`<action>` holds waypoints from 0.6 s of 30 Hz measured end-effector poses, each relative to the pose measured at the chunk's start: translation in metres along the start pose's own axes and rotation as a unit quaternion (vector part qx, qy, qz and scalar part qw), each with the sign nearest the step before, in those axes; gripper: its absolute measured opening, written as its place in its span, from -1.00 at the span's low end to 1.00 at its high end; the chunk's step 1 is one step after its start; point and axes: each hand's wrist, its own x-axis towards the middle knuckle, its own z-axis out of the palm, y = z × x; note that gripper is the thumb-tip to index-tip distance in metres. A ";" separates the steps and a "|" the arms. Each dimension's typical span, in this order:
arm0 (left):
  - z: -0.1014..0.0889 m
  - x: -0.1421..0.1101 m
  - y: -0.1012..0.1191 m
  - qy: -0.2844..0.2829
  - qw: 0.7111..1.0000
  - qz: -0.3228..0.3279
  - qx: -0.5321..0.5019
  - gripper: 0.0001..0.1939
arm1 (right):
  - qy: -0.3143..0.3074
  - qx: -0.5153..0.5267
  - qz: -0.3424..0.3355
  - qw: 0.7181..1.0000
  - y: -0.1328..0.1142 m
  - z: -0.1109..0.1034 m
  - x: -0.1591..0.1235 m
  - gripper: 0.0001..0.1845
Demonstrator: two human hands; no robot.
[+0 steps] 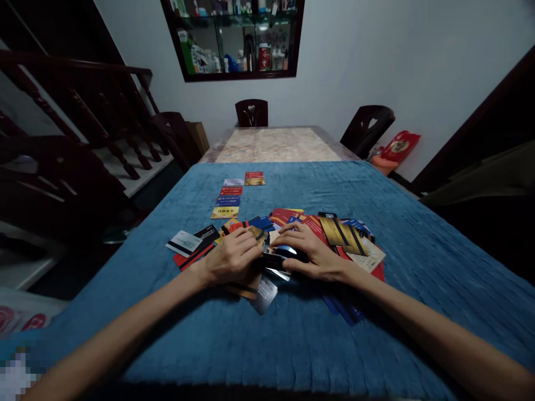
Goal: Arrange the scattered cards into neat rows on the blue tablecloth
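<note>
A loose heap of plastic cards (343, 234) in red, blue, gold and black lies on a blue cloth (292, 334). My left hand (232, 259) rests on the heap's left side with its fingers curled onto a small stack of dark cards (278, 260). My right hand (311, 253) meets it from the right, fingers and thumb closed on the same stack. Beyond the heap, a short column of cards (228, 197) lies face up in a neat line, with one red and gold card (254, 178) beside its far end.
The blue cloth covers the near part of a long table; its bare patterned top (276, 145) shows further away. Dark chairs (251, 113) stand at the far end and right side. A stair railing (83, 111) runs along the left. A wall cabinet (234, 39) holds bottles.
</note>
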 end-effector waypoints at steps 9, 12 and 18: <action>0.019 0.008 -0.010 -0.033 0.996 -0.074 -0.035 -0.74 | 0.073 -0.006 0.042 0.996 0.009 0.018 -0.003 -0.62; 0.020 0.007 -0.010 -0.025 0.994 -0.093 -0.047 -0.75 | 0.075 -0.024 0.048 0.996 0.010 0.019 -0.003 -0.63; 0.018 0.004 -0.006 -0.009 0.989 -0.124 -0.076 -0.78 | 0.082 -0.066 0.049 0.993 0.010 0.018 -0.003 -0.59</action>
